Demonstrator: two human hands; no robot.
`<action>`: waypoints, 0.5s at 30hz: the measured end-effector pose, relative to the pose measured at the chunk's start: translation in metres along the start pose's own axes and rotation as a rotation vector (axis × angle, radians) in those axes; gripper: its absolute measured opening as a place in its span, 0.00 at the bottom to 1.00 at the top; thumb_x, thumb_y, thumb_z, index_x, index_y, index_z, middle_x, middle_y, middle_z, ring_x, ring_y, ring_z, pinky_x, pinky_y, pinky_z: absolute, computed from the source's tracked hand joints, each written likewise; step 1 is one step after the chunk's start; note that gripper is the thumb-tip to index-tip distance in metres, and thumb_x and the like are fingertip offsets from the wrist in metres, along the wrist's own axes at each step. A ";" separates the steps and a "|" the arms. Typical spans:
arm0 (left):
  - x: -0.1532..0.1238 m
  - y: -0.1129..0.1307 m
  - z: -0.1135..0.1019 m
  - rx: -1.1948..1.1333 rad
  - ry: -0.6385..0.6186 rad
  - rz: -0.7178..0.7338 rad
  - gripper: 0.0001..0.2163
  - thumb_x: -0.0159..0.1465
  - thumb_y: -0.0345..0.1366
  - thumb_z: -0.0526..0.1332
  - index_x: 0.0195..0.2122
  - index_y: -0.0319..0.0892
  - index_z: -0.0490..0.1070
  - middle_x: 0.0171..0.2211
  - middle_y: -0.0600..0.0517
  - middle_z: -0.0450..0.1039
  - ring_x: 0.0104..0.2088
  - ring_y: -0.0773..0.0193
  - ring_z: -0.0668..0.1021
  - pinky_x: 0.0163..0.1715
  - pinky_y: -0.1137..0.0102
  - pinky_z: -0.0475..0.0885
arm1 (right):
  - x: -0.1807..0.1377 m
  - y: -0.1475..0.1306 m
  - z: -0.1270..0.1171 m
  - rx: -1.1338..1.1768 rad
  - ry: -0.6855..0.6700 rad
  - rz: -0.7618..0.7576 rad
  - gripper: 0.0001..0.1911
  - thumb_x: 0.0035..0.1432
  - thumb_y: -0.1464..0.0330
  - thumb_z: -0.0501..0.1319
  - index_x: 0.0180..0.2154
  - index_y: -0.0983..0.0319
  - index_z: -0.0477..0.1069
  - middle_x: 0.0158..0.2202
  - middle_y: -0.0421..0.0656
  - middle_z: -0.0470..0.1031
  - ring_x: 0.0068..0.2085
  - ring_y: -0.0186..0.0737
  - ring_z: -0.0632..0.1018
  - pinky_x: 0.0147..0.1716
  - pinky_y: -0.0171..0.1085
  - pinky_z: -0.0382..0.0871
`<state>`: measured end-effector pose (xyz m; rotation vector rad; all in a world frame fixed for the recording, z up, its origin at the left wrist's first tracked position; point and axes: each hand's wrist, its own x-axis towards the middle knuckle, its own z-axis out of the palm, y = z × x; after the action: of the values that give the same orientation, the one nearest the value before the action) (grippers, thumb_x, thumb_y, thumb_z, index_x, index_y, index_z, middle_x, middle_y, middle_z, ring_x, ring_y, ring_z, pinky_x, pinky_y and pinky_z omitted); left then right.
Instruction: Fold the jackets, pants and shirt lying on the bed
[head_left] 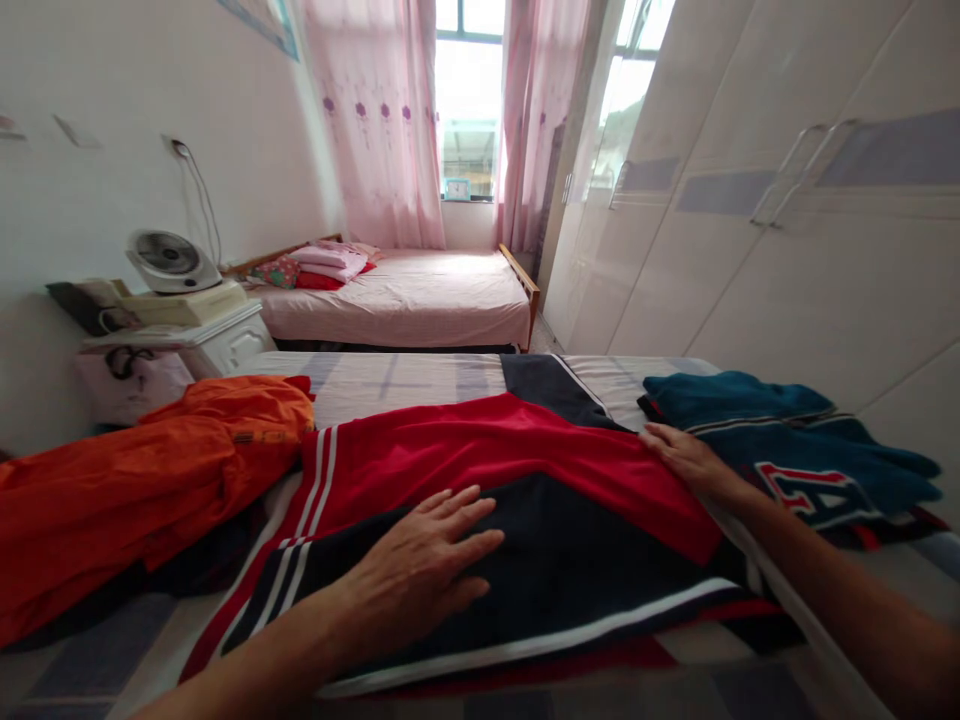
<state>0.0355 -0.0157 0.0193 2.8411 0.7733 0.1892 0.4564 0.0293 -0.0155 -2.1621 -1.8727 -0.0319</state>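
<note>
A red and navy sports jacket [450,440] with white stripes lies spread out on the near bed, one navy sleeve pointing toward the far side. My left hand [431,560] rests flat on its navy part, palm down with the fingers apart. At the garment's right edge, my right hand [686,460] touches the red cloth with its fingers stretched out; its thumb is hidden. Just right of that hand sits a folded teal garment [750,400] with a large letter A. To the left lies an orange garment [187,450], with dark cloth under it.
The near bed [405,375] has a pale checked sheet. Beyond it stands a second bed [442,285] with folded bedding [330,262]. A white bedside cabinet [225,335] carries a small fan [169,255]. White wardrobes [712,270] line the right side; pink curtains [375,150] frame the window.
</note>
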 end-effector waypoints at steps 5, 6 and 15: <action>0.013 -0.004 0.035 -0.081 -0.116 0.028 0.31 0.61 0.48 0.57 0.64 0.52 0.49 0.65 0.44 0.48 0.64 0.47 0.52 0.60 0.47 0.52 | -0.007 -0.018 -0.010 -0.247 0.126 -0.133 0.19 0.60 0.61 0.49 0.42 0.65 0.72 0.38 0.51 0.77 0.40 0.50 0.76 0.36 0.42 0.68; 0.012 -0.004 0.038 -0.091 -0.121 0.023 0.31 0.61 0.48 0.56 0.64 0.52 0.47 0.65 0.44 0.47 0.64 0.48 0.51 0.60 0.47 0.51 | -0.009 -0.018 -0.014 -0.331 0.184 -0.161 0.18 0.60 0.62 0.49 0.43 0.65 0.71 0.38 0.51 0.76 0.41 0.51 0.75 0.37 0.43 0.67; 0.024 -0.027 -0.017 -0.142 -0.048 -0.021 0.18 0.66 0.42 0.51 0.57 0.52 0.63 0.55 0.51 0.68 0.54 0.59 0.71 0.53 0.64 0.65 | 0.028 -0.052 -0.019 -0.248 0.146 -0.343 0.17 0.58 0.66 0.51 0.48 0.62 0.69 0.47 0.48 0.73 0.46 0.46 0.74 0.42 0.42 0.67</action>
<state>0.0402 0.0217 0.0318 2.6933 0.7484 0.1650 0.4133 0.0581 0.0181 -1.8913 -2.2243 -0.5017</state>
